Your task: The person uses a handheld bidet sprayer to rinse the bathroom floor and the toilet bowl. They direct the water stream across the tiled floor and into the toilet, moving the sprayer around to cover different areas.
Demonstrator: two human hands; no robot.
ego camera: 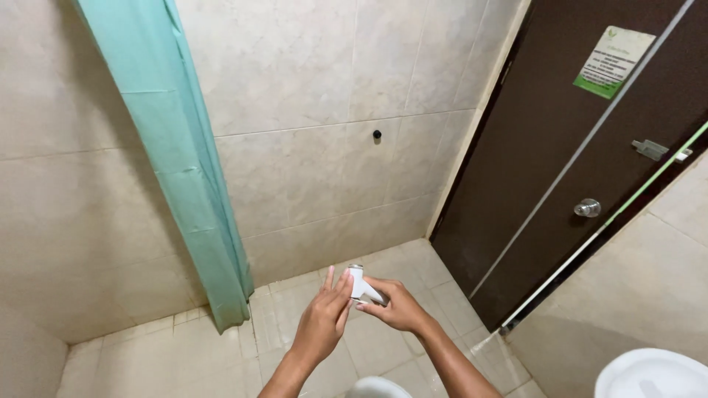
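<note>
You stand in a tiled bathroom: beige wall tiles [310,110] ahead, a dark brown door [560,147] to your right, and a teal shower curtain [177,169] hanging down the left to the tiled floor [295,309]. A white basin rim [649,372] shows at the lower right corner, and another white rounded edge [377,387] sits just below your arms. On the door you see a round metal knob [587,208] and a green-and-white notice [612,60]. Your left hand [324,313] is open, fingers extended, pressed flat against the small white spray nozzle [360,286]. Your right hand [398,306] grips that nozzle from the other side, above the floor, between both hands.
</note>
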